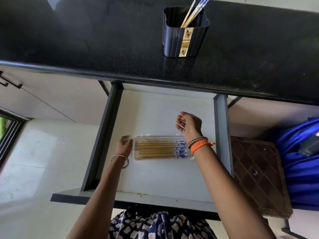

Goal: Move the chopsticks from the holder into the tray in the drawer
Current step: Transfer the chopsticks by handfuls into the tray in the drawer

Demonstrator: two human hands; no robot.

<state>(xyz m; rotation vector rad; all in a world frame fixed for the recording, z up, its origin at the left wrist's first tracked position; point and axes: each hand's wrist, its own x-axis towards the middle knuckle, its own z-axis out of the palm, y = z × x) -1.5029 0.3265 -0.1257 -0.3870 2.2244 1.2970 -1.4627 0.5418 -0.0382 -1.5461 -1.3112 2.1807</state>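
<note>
A dark ribbed holder (185, 33) stands on the black countertop, with two chopsticks (191, 13) leaning out of it. In the open drawer (164, 175) lies a clear plastic tray (139, 139) holding several wooden chopsticks (155, 150) with blue-patterned ends, laid side by side. My left hand (124, 145) rests at the tray's left end, fingers blurred. My right hand (189, 124) hovers above the tray's right end, fingers loosely curled and apart, holding nothing that I can see.
The black countertop (86, 40) overhangs the drawer's back. Dark drawer rails (101, 135) run along both sides. A brown patterned stool (259, 171) and blue cloth (300, 161) sit to the right. Pale floor tiles lie to the left.
</note>
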